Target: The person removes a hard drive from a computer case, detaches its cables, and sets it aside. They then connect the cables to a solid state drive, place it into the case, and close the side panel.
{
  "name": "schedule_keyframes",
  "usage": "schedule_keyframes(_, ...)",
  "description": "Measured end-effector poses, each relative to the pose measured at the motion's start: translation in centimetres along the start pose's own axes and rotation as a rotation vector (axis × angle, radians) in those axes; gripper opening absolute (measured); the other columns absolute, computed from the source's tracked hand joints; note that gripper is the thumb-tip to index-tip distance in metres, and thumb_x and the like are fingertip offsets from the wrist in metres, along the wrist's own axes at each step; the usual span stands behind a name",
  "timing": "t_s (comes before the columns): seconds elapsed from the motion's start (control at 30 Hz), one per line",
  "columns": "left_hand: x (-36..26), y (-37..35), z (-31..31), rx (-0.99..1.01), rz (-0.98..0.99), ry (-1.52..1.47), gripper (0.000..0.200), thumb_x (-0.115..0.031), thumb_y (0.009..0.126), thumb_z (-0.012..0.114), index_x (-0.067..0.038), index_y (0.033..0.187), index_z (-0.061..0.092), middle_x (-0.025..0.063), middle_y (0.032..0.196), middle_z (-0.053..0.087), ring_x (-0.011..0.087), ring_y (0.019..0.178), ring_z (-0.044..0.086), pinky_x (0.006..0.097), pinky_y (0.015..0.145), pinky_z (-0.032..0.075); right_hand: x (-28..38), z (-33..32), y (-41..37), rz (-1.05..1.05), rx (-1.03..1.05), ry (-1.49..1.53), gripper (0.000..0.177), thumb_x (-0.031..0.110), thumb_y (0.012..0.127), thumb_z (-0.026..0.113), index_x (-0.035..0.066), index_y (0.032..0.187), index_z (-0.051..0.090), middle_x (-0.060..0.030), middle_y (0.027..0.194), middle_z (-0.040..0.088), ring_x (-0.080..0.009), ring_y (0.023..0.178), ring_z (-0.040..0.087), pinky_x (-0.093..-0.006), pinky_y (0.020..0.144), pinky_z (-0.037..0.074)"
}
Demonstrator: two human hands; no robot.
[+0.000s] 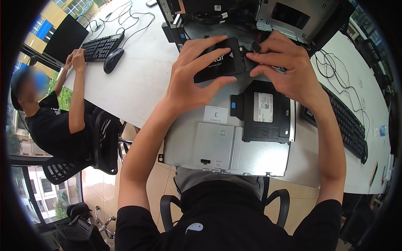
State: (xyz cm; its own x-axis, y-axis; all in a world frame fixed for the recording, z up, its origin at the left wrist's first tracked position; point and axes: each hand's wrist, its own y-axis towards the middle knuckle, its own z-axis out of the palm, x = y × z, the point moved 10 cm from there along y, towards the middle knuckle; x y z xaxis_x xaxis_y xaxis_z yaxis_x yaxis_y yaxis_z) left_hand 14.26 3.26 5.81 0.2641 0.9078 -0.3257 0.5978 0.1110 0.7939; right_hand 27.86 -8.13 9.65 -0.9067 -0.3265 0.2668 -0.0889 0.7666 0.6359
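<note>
My left hand grips a black solid state drive by its edges, with white lettering facing up. At the drive's right end, my right hand pinches a black cable connector; whether it is seated in the drive cannot be made out. Both hands are in front of an open computer case with cables inside. Below them a black optical drive with a white label rests on a grey metal panel.
A black keyboard lies at the right, near coiled cables. On the left are another keyboard, a mouse and a monitor. A seated person has hands at that keyboard.
</note>
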Motion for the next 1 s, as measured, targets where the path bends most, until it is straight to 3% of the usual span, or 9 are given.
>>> schedule_keyframes(0.23,-0.2,0.0,0.0,0.009,0.006,-0.005,0.058,-0.010,0.074,0.096,-0.001,0.128,0.079,0.0179,0.146,0.071,0.0346,0.131,0.067,0.0424,0.111,0.053,-0.2,-0.2,-0.1,-0.003,-0.026,0.002,0.030,0.002,0.074,0.092,0.003,0.104,0.087,-0.0090,0.088,0.072,-0.0252,0.088,0.066,-0.0379,0.071,0.055)
schedule_keyframes(0.83,-0.1,-0.3,0.2,0.000,0.019,0.006,0.057,-0.010,0.071,0.097,-0.003,0.126,0.081,0.0176,0.144,0.072,0.0353,0.129,0.067,0.0429,0.109,0.054,0.8,0.4,-0.1,-0.071,-0.062,-0.024,0.033,-0.009,0.073,0.087,0.001,0.104,0.086,-0.0091,0.093,0.067,-0.0262,0.090,0.064,-0.0369,0.069,0.054)
schedule_keyframes(1.0,-0.1,-0.4,0.2,0.000,0.025,0.017,0.056,-0.009,0.071,0.097,-0.003,0.125,0.082,0.0175,0.143,0.073,0.0351,0.128,0.067,0.0426,0.108,0.055,1.3,0.7,-0.1,-0.108,-0.062,-0.091,0.033,-0.010,0.068,0.085,0.000,0.100,0.084,-0.0093,0.094,0.067,-0.0286,0.093,0.064,-0.0401,0.075,0.055)
